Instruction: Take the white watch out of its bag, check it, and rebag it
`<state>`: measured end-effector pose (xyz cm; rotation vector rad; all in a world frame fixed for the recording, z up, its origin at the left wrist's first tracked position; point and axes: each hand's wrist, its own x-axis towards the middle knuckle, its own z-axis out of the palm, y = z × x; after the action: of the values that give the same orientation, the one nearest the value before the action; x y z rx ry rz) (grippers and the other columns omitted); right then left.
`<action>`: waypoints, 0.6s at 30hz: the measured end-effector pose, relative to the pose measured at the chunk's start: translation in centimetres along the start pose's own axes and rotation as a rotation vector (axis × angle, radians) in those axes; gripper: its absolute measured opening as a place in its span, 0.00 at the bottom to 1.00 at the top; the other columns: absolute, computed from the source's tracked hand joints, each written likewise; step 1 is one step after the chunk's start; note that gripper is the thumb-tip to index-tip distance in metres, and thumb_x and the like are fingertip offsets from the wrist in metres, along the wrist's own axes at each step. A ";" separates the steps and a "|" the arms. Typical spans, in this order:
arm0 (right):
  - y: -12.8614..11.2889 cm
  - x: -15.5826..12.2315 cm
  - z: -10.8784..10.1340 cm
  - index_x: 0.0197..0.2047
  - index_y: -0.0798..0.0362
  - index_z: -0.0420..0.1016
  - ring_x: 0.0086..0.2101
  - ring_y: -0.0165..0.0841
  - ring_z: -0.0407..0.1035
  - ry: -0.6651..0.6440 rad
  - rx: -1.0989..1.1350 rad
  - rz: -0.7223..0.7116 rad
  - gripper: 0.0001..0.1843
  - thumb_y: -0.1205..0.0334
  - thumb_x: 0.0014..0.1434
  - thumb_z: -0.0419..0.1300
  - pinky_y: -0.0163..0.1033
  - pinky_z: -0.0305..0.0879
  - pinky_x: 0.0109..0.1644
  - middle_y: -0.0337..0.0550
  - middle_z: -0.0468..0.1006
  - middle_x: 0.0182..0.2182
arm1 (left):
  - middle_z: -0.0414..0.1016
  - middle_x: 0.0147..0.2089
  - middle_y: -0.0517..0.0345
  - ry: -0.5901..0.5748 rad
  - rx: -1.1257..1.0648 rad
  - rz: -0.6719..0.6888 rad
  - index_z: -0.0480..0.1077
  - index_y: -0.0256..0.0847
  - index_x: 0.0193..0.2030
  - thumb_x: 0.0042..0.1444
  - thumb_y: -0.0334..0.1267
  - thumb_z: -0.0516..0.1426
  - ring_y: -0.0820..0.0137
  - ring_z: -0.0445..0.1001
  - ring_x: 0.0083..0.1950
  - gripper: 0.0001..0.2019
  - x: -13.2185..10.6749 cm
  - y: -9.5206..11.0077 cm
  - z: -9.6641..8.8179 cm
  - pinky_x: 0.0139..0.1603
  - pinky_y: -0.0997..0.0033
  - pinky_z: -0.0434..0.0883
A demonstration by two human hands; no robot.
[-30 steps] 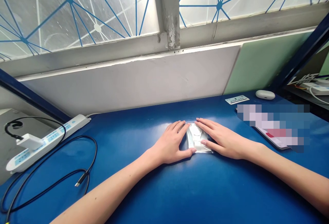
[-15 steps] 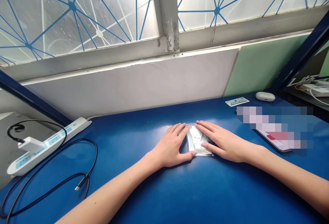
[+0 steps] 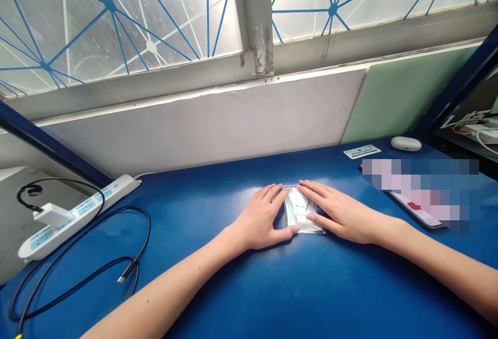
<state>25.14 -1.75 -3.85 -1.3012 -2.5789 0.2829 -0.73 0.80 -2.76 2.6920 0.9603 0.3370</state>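
Observation:
A small clear plastic packet point(image 3: 301, 209) with something white inside lies flat on the blue table point(image 3: 272, 287). My left hand point(image 3: 266, 217) rests at its left side, fingers stretched forward and thumb touching the near left corner. On the other side, my right hand point(image 3: 336, 212) lies with its fingers extended over the packet's right edge and its thumb on top. Both hands are open and flat rather than wrapped round the packet. Parts of its left and right edges are hidden under my fingers. What the white content is, I cannot make out.
On the left, a white power strip point(image 3: 85, 207) holds a white charger plug point(image 3: 52, 215) with a black cable point(image 3: 148, 230) looping over the table. At the right lie a phone point(image 3: 422, 209), partly blurred out, a white card point(image 3: 362, 151) and a white earbud case point(image 3: 405, 144).
The whole view has shifted slightly. Both hands and the packet keep the same places on the table.

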 end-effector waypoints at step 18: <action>1.6 -0.3 -0.8 0.75 0.58 0.46 0.69 0.55 0.48 -0.085 0.098 0.051 0.48 0.38 0.63 0.55 0.61 0.53 0.70 0.59 0.52 0.72 | 0.61 0.69 0.36 0.046 -0.043 -0.027 0.55 0.34 0.70 0.55 0.58 0.61 0.46 0.59 0.70 0.43 0.0 0.2 0.1 0.69 0.47 0.60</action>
<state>26.77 -1.00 -3.52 -1.3483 -2.5677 0.4783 -0.56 0.67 -2.81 2.6406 0.9904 0.4103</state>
